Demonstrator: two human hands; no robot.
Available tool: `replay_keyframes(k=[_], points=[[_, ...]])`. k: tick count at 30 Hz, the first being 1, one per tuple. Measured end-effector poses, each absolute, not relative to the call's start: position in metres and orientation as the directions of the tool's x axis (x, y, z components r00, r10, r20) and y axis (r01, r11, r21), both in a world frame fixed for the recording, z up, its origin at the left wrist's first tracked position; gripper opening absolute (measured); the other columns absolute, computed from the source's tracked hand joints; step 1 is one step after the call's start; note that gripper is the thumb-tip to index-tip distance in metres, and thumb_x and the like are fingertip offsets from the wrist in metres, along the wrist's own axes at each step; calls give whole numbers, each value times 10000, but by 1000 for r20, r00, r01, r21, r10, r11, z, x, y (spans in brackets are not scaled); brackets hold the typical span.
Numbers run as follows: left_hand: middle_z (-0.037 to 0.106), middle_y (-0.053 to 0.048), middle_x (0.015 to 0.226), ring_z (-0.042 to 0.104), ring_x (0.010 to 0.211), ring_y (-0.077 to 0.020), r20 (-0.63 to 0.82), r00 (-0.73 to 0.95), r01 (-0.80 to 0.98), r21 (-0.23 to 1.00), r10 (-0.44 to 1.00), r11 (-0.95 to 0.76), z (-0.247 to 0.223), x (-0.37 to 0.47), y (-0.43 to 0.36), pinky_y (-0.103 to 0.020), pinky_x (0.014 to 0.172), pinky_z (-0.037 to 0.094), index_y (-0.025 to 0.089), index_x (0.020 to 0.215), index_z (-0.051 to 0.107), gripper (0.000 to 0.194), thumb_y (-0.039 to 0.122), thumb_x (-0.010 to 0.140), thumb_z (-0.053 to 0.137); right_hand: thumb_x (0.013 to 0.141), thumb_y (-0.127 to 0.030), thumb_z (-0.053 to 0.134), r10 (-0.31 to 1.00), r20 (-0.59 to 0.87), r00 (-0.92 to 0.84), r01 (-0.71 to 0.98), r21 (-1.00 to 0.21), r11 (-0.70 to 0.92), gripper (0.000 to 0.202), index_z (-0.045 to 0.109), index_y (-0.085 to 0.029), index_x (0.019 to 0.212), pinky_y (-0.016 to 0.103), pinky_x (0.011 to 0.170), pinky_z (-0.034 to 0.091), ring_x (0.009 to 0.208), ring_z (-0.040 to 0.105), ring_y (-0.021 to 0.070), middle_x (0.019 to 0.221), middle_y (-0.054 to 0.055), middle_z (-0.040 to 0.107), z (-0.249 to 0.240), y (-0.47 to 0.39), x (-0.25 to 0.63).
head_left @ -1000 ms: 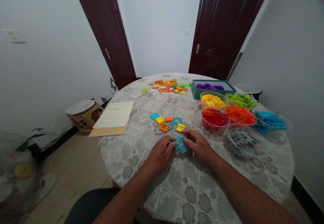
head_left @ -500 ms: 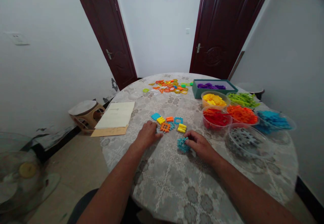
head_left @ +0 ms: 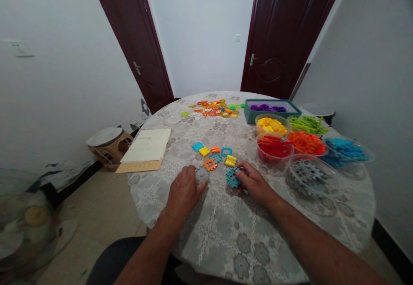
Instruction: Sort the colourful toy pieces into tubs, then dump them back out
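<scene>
My left hand [head_left: 185, 188] is closed at the fingertips on a grey square building piece [head_left: 202, 174] with notched edges, just over the tablecloth. In my right hand [head_left: 253, 182], thumb and fingers grip a blue building block [head_left: 232, 177] made of notched, windowed pieces; its far side is hidden. Between and beyond the hands lie an orange notched piece [head_left: 210, 164], a blue square frame [head_left: 226, 151], a solid blue piece [head_left: 197, 147], a yellow piece [head_left: 204, 151], another yellow piece [head_left: 230, 160] and a small orange piece [head_left: 215, 150].
To the right stand tubs of red [head_left: 275, 146], orange [head_left: 306, 143], yellow [head_left: 272, 125], green [head_left: 308, 124], blue [head_left: 346, 151] and grey [head_left: 311, 175] pieces. Behind them is a green box [head_left: 253, 115]. Loose mixed pieces [head_left: 216, 108] lie at the far edge, papers [head_left: 146, 146] at left.
My left hand has drawn back towards me with the grey piece between its fingers. The blue block in my right hand has turned and risen slightly.
</scene>
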State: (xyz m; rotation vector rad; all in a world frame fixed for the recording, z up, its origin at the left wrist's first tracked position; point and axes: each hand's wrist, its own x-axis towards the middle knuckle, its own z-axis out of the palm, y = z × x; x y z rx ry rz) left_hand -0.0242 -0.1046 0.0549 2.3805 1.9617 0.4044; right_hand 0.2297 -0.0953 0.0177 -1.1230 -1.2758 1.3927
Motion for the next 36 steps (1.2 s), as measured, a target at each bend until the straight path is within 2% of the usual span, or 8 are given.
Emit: replay_keyframes(k=[8,13,16,19,24,28,33,36], points=[[699,-115,1104,686,1014,-291,245,432,851,207,868,-482,38,15,-116,-417,872,568,187,1195,581,364,350,910,739,962,-546,624,952,-46,-302,-8,-999,-51,351,545,-233,1102,261,524,515,605,642,155,747,-35,658,23,-105,223],[691,-125,1297,662,1197,-292,323,593,695,257,738,-671,32,-5,-86,-444,1007,558,232,1385,527,550,375,906,755,960,-558,617,984,-67,-162,59,-997,-58,376,553,-237,1143,237,471,455,546,563,127,728,-63,593,20,-102,224],[659,-129,1361,621,1278,-268,394,460,767,275,796,-580,35,-32,-48,-445,1109,508,224,1411,534,422,293,1000,602,967,-525,621,998,-39,-57,100,-994,-33,455,550,-245,1320,234,486,437,567,548,119,772,-54,588,16,-98,224],[590,-158,1453,584,1336,-277,280,341,875,255,897,-412,39,-52,-5,-440,1137,488,177,1451,528,457,208,995,536,948,-495,657,1000,-25,-18,136,-991,-22,506,589,-230,1374,248,519,449,590,553,122,785,-36,595,14,-95,225],[441,-137,1636,510,1436,-294,58,354,905,231,934,-357,44,-59,47,-441,1175,443,215,1566,452,619,182,956,548,916,-498,680,998,-57,-38,106,-993,-53,456,666,-197,1258,256,508,452,576,553,123,765,-21,609,18,-93,226],[520,-116,1576,564,1385,-286,-80,406,892,252,910,-375,54,-56,74,-385,1155,443,256,1570,473,731,208,867,667,894,-492,702,996,-65,-56,104,-993,-59,481,654,-209,1280,248,494,425,562,538,113,782,-23,624,23,-92,227],[634,-109,1366,665,1201,-251,-198,405,902,244,893,-355,66,-50,90,-316,1052,478,270,1401,648,573,238,830,690,863,-495,737,992,-79,-96,96,-993,-70,450,683,-212,1208,251,508,449,581,556,122,771,-20,633,24,-91,227],[627,-122,1332,685,1116,-260,-219,349,929,205,911,-306,68,-53,89,-339,989,501,263,1370,651,549,333,829,708,858,-483,747,992,-82,-97,65,-995,-76,441,681,-213,1200,245,519,452,586,553,120,767,-27,628,22,-90,226]])
